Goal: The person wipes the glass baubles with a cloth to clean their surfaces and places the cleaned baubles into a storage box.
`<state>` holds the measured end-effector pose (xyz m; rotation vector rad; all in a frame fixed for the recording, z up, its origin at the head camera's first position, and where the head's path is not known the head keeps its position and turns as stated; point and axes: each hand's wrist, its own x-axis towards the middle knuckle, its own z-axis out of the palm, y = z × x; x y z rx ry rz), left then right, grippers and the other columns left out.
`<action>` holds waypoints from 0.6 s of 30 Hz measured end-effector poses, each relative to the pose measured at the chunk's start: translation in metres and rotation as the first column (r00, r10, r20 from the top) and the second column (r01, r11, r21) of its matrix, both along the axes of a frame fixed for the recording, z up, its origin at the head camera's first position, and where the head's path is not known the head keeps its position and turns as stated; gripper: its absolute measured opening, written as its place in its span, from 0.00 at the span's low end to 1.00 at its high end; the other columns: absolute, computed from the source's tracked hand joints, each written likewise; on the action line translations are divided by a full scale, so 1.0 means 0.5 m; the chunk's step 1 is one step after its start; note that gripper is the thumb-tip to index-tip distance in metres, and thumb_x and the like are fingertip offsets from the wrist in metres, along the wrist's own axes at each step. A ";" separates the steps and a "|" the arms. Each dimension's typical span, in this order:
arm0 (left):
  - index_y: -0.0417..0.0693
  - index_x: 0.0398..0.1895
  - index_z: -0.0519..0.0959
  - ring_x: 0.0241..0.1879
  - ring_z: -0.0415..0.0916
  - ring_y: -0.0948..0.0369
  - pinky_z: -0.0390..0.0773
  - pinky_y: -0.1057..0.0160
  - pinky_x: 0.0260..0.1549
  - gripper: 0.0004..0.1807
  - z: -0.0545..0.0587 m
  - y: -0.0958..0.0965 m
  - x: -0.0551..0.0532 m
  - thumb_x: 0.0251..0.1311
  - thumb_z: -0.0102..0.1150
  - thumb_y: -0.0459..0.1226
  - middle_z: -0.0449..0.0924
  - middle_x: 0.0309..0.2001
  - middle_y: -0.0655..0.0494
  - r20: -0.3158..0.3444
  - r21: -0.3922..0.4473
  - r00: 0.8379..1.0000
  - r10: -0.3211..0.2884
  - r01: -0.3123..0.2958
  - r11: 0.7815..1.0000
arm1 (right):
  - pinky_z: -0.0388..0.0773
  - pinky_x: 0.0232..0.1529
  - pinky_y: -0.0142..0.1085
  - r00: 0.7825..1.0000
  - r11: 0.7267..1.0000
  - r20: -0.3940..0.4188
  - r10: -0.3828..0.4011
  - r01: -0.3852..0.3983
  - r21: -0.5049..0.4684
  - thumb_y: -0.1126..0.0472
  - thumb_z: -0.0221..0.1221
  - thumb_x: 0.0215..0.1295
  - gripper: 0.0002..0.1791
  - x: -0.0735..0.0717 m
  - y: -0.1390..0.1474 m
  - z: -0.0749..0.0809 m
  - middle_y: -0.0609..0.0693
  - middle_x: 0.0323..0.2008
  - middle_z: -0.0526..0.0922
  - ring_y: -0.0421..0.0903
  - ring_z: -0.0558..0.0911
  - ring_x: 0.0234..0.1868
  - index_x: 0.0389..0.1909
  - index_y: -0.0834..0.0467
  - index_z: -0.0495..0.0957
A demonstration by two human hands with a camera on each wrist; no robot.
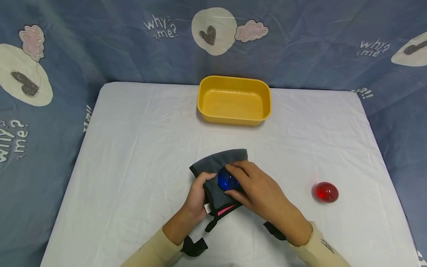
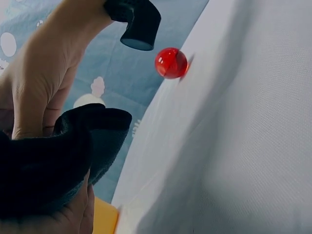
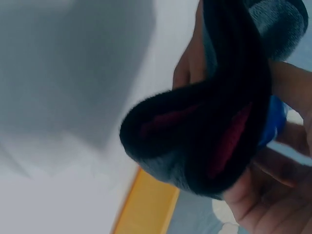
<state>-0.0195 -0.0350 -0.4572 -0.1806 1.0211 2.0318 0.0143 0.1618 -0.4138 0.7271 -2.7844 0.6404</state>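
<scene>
Hanging behind the bench point(image 1: 150, 148) and down both sides, a blue-grey printed sheet point(image 1: 300, 63) frames the work area. White cloth covers the bench, with a wide stretch of it between the hands and the left edge, and a shorter stretch reaching toward the back edge. Near the middle of that back edge stands a yellow tray point(image 1: 233, 120), a low-walled rectangle with rounded corners, its smooth inner floor showing. Well in front of it is a grey fabric piece point(image 1: 217, 161), soft and plush, trimmed in black, with a small black loop and a white tag at its near end. Its folds part there, and the right wrist view shows pink lining inside them. The right grip point(image 1: 261, 189), a bare hand, has thumb and fingers closed around a blue ball point(image 1: 227, 179), against the grey face of the fabric. The left grip point(image 1: 197, 198) pinches the fabric's left side, thumb on top. The blue ball is glossy and deep-coloured. A clear red ball point(image 1: 327, 192) rests on the bench, apart from the right grip, between it and the right edge.
</scene>
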 end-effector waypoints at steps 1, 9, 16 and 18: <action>0.36 0.72 0.62 0.55 0.79 0.63 0.80 0.64 0.55 0.30 0.000 0.000 0.000 0.71 0.37 0.44 0.76 0.60 0.53 -0.006 0.000 1.000 0.001 -0.001 1.000 | 0.85 0.49 0.42 1.000 1.000 -0.013 -0.013 0.013 -0.008 0.51 0.79 0.56 0.36 -0.001 -0.002 -0.003 0.56 0.52 0.79 0.50 0.82 0.49 0.61 0.63 0.78; 0.35 0.67 0.63 0.51 0.79 0.63 0.80 0.65 0.54 0.27 -0.004 0.005 0.001 0.71 0.36 0.44 0.74 0.53 0.52 -0.025 -0.009 1.000 -0.016 0.016 1.000 | 0.82 0.29 0.39 0.977 0.983 -0.113 -0.182 0.182 -0.008 0.36 0.81 0.43 0.40 -0.007 -0.019 -0.022 0.54 0.31 0.75 0.49 0.76 0.30 0.39 0.65 0.74; 0.38 0.64 0.66 0.49 0.79 0.63 0.81 0.65 0.53 0.25 -0.003 0.004 0.000 0.71 0.37 0.44 0.76 0.52 0.54 -0.014 -0.010 1.000 -0.001 0.001 1.000 | 0.84 0.46 0.43 0.988 0.989 0.040 -0.146 0.146 -0.004 0.35 0.78 0.50 0.45 0.000 -0.003 -0.002 0.56 0.47 0.80 0.51 0.79 0.46 0.55 0.65 0.77; 0.39 0.63 0.68 0.50 0.80 0.63 0.81 0.65 0.52 0.24 -0.002 0.001 -0.002 0.71 0.37 0.44 0.78 0.53 0.55 -0.010 -0.011 1.000 -0.001 0.001 1.000 | 0.83 0.54 0.45 0.987 0.996 0.129 -0.090 0.092 -0.007 0.39 0.77 0.55 0.46 0.002 0.009 0.011 0.55 0.60 0.77 0.50 0.76 0.55 0.67 0.62 0.73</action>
